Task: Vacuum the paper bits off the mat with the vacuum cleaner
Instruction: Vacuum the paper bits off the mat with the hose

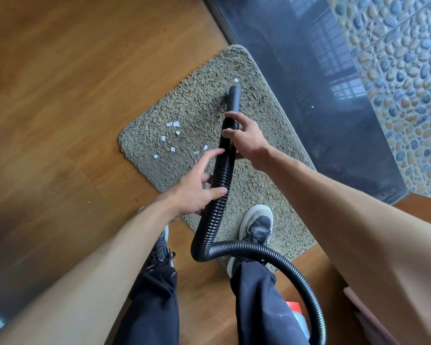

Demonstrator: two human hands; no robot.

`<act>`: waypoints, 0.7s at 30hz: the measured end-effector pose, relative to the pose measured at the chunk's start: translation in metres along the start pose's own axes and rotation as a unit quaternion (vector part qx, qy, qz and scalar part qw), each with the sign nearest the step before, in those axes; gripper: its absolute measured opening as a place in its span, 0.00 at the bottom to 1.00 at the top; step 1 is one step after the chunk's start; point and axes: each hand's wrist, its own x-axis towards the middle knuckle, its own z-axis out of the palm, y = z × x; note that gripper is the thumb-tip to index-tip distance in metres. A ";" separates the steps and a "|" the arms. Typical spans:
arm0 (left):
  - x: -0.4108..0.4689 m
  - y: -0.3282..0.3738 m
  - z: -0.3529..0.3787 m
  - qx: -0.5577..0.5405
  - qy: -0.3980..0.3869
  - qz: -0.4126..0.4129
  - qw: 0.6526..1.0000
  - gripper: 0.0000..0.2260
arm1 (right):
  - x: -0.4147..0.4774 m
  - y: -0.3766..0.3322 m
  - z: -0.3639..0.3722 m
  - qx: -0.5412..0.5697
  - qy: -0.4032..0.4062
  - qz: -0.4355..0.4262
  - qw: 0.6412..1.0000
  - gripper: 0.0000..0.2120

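Observation:
A shaggy grey-green mat [204,103] lies on the wooden floor. Several white paper bits [172,124] are scattered on its left part, and one more paper bit [236,80] lies just beyond the nozzle. The black vacuum nozzle [234,97] points down onto the mat's middle. Its ribbed black hose [224,170] runs back towards me and loops past my feet. My right hand [244,139] grips the hose just behind the nozzle. My left hand [197,188] holds the hose lower down, thumb across it and forefinger stretched along its side.
My right shoe [256,225] stands on the mat's near end; my left shoe [162,241] is on the wooden floor [72,95]. A dark glossy threshold [309,83] borders the mat on the right, with pebble tiling [403,70] beyond. A red and white object [294,310] shows at bottom.

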 end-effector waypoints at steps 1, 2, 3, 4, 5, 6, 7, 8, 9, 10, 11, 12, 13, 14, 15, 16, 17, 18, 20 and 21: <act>-0.001 0.000 0.000 0.000 0.001 -0.001 1.000 0.35 | 0.000 -0.001 0.001 -0.004 -0.004 0.001 1.000 0.26; -0.001 -0.002 0.000 -0.002 0.003 -0.003 1.000 0.35 | 0.001 0.000 0.004 -0.008 -0.007 0.002 1.000 0.26; -0.003 -0.003 -0.001 -0.007 0.006 -0.005 1.000 0.35 | 0.001 0.000 0.006 -0.012 -0.010 0.003 1.000 0.26; -0.004 -0.006 -0.002 -0.012 0.009 -0.008 1.000 0.35 | 0.002 0.000 0.009 -0.014 -0.015 0.001 1.000 0.26; -0.005 -0.009 -0.004 -0.018 0.013 -0.010 1.000 0.35 | 0.002 0.001 0.012 -0.015 -0.019 -0.001 1.000 0.26; -0.007 -0.012 -0.005 -0.022 0.018 -0.011 1.000 0.35 | 0.002 0.000 0.015 -0.016 -0.022 -0.006 1.000 0.26; -0.008 -0.014 -0.006 -0.026 0.023 -0.011 0.999 0.35 | 0.002 0.000 0.018 -0.022 -0.025 -0.010 0.999 0.26; -0.009 -0.016 -0.006 -0.031 0.028 -0.010 0.999 0.35 | 0.003 -0.001 0.020 -0.028 -0.027 -0.015 0.999 0.26; -0.010 -0.018 -0.007 -0.034 0.032 -0.010 0.999 0.34 | 0.004 -0.001 0.022 -0.034 -0.030 -0.019 0.999 0.26; -0.009 -0.018 -0.008 -0.035 0.035 -0.009 0.999 0.34 | 0.005 -0.002 0.023 -0.039 -0.032 -0.022 0.998 0.26; -0.009 -0.018 -0.009 -0.035 0.038 -0.008 0.999 0.34 | 0.006 -0.003 0.022 -0.041 -0.032 -0.024 0.998 0.26; -0.007 -0.016 -0.008 -0.035 0.039 -0.006 0.999 0.34 | 0.007 -0.003 0.020 -0.040 -0.029 -0.024 0.998 0.26; -0.005 -0.013 -0.008 -0.035 0.038 -0.005 0.999 0.34 | 0.008 -0.004 0.017 -0.039 -0.027 -0.023 0.999 0.26; -0.002 -0.010 -0.007 -0.036 0.035 -0.004 0.999 0.34 | 0.010 -0.005 0.012 -0.037 -0.023 -0.020 0.999 0.26; 0.001 -0.006 -0.005 -0.037 0.031 -0.003 0.999 0.34 | 0.011 -0.006 0.007 -0.036 -0.020 -0.018 0.999 0.26; 0.005 -0.001 -0.004 -0.036 0.027 -0.003 0.999 0.34 | 0.012 -0.007 0.001 -0.033 -0.016 -0.016 0.999 0.26; 0.008 0.004 -0.002 -0.031 0.022 -0.001 0.999 0.34 | 0.013 -0.008 -0.005 -0.031 -0.011 -0.014 0.999 0.26; 0.011 0.008 0.000 -0.026 0.018 0.001 1.000 0.34 | 0.013 -0.008 -0.010 -0.030 -0.005 -0.012 0.999 0.26; 0.018 0.017 0.004 -0.021 0.007 0.005 1.000 0.34 | 0.015 -0.010 -0.021 -0.029 0.010 -0.007 0.999 0.26; 0.021 0.020 0.005 -0.020 0.003 0.005 1.000 0.33 | 0.015 -0.011 -0.025 -0.028 0.018 -0.005 0.999 0.25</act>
